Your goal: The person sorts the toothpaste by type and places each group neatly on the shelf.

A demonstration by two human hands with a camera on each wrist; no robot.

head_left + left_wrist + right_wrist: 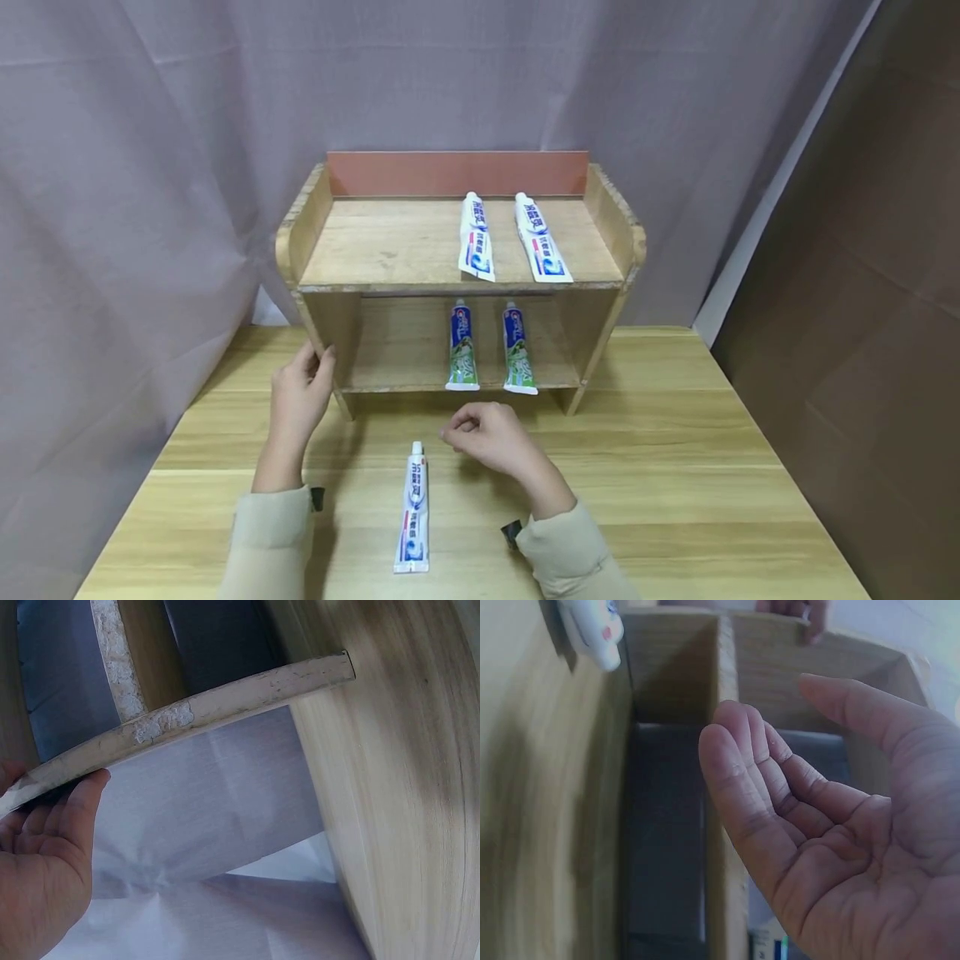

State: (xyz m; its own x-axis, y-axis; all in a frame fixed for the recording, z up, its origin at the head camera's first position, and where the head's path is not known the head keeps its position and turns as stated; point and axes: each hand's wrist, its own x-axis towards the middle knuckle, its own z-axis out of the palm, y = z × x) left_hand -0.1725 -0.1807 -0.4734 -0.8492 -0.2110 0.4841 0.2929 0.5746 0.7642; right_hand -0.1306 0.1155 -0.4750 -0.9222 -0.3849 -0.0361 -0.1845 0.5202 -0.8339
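Observation:
My left hand (298, 396) holds the front edge of the left side panel of a two-tier wooden shelf (386, 254). In the left wrist view, the fingers (84, 806) lie along the panel's outer face, with the thumb on the other side. My right hand (491, 439) hovers in front of the shelf, its fingers loosely bent and nothing in them; the right wrist view shows a gap between thumb and fingers. A white-and-blue toothpaste tube (414, 517) lies on the table between my forearms, cap toward the shelf.
Two white toothpaste tubes (476, 237) lie on the upper tier, right of its middle. Below them, two blue-and-green toothpaste tubes (462, 350) rest on the lower tier, their ends at its front edge. Grey cloth (450, 75) hangs behind the wooden table (675, 467).

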